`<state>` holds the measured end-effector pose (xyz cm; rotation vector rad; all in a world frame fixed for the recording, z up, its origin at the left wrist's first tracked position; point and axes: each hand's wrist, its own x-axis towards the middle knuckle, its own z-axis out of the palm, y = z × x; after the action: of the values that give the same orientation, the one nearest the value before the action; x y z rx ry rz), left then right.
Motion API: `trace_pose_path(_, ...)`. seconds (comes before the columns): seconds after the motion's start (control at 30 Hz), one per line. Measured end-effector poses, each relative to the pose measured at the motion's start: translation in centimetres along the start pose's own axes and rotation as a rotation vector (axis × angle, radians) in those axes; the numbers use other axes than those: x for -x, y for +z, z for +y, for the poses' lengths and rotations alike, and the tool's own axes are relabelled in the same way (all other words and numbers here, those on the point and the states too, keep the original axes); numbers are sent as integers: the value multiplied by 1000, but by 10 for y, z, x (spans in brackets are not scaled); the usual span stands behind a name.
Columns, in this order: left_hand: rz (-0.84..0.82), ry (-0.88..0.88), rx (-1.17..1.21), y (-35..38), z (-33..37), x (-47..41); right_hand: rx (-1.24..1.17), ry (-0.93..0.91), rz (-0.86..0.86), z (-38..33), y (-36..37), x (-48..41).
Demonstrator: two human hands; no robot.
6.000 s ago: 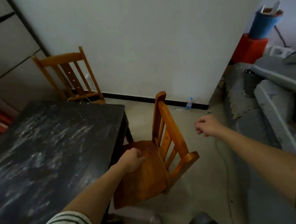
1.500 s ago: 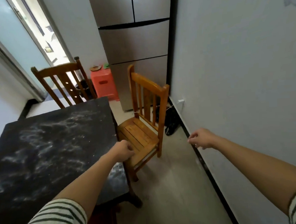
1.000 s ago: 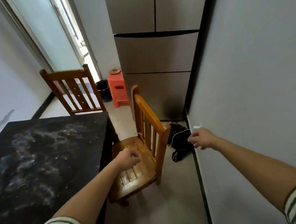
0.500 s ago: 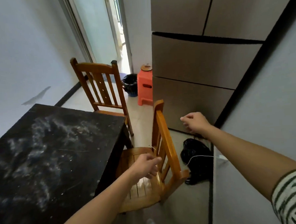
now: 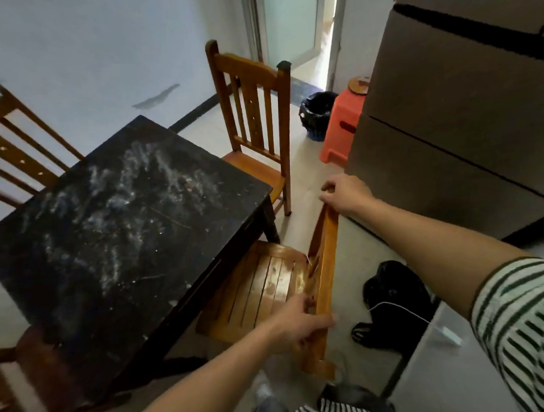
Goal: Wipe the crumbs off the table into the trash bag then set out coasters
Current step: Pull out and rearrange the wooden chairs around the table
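The black table [image 5: 124, 232] fills the left half of the view, its top smeared with white streaks and specks of crumbs. A wooden chair [image 5: 265, 288] stands pushed against its near right side. My left hand [image 5: 297, 325] grips the near end of this chair's back, thumb on the seat side and fingers on the outer side. My right hand [image 5: 345, 194] curls over the far end of the same back rail. A bin lined with a black trash bag [image 5: 318, 113] stands on the floor by the doorway. A round wooden disc [image 5: 359, 84] lies on a red stool [image 5: 342, 125].
A second wooden chair [image 5: 257, 134] stands at the table's far right corner and a third chair [image 5: 12, 147] at the left. A tall fridge [image 5: 455, 123] closes off the right side. A black bag [image 5: 395, 300] and a white cable lie on the floor beside the near chair.
I have walked round the table from its other side. Both hands, free half a second ago, have come down onto the near chair's back, the right at its far end and the left at its near end.
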<state>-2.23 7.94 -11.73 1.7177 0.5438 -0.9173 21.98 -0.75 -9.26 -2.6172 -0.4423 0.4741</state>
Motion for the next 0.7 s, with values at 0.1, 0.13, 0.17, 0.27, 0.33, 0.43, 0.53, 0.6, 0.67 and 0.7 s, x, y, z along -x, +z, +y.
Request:
trace_pose_path(0.1, 30, -19, -17, 12, -3, -1, 131, -3, 86, 1, 6, -2)
trace_pose_path(0.13, 39, -31, -20, 16, -7, -2, 154, -11, 101, 2, 7, -1)
trace_pose_path(0.17, 45, -31, -8, 18, -9, -2, 169, -23, 109, 3, 5, -1)
trace_pose_path(0.27, 53, -34, 16, 24, -20, 2, 178, -34, 105, 5, 10, 7)
trace_pose_path(0.33, 33, -30, 14, 26, -32, 2, 176, -16, 122, 5, 13, 20)
trace_pose_path(0.43, -14, 1, -56, 27, -52, 10, 144, 39, 150, 9, 20, 47)
trace_pose_path(0.53, -64, 30, -135, 21, -70, 28, 134, 82, 156, 11, 29, 79)
trace_pose_path(0.6, -89, 25, -164, 15, -84, 35, 134, 89, 161, 8, 35, 97)
trace_pose_path(0.67, -103, 37, -204, 4, -100, 45, 133, 107, 182, 0, 45, 116)
trace_pose_path(0.7, -107, 36, -221, -1, -108, 51, 129, 123, 195, -4, 51, 124)
